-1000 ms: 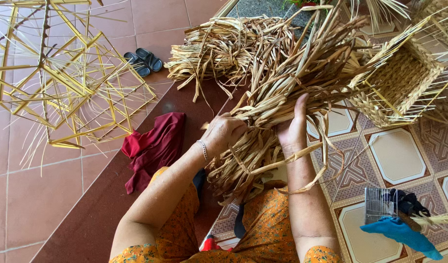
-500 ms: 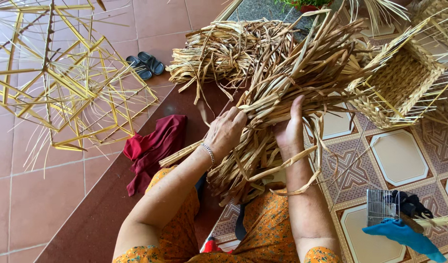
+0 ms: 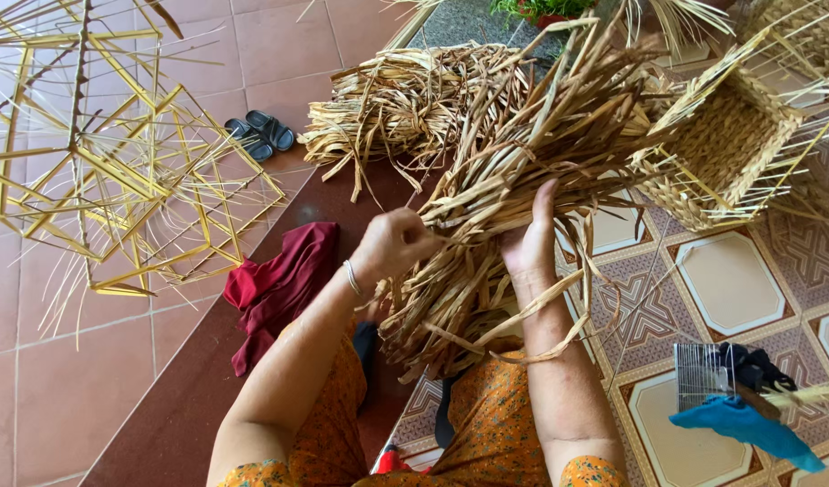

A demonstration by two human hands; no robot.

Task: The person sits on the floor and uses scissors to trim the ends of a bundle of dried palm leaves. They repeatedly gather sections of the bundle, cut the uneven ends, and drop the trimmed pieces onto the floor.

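Observation:
A thick bundle of dried straw-coloured leaf strips [image 3: 514, 189] lies across my lap and fans out toward the top of the view. My left hand [image 3: 392, 243], with a thin bracelet at the wrist, is closed around strips on the bundle's left side. My right hand [image 3: 530, 239] lies flat against the bundle from the right, fingers pointing up and pressed to the strips. Loose strip ends curl down over my right forearm.
A half-woven square basket [image 3: 735, 149] with upright spokes sits at the right. A second heap of strips [image 3: 405, 104] lies behind. A yellow stick frame [image 3: 99, 162], dark sandals [image 3: 259, 133], a red cloth [image 3: 279, 284], a blue cloth [image 3: 748, 428] and a small wire comb [image 3: 703, 374] lie around.
My left hand has slid up and right along the bundle and closed on the strips. My right hand has stayed pressed against it.

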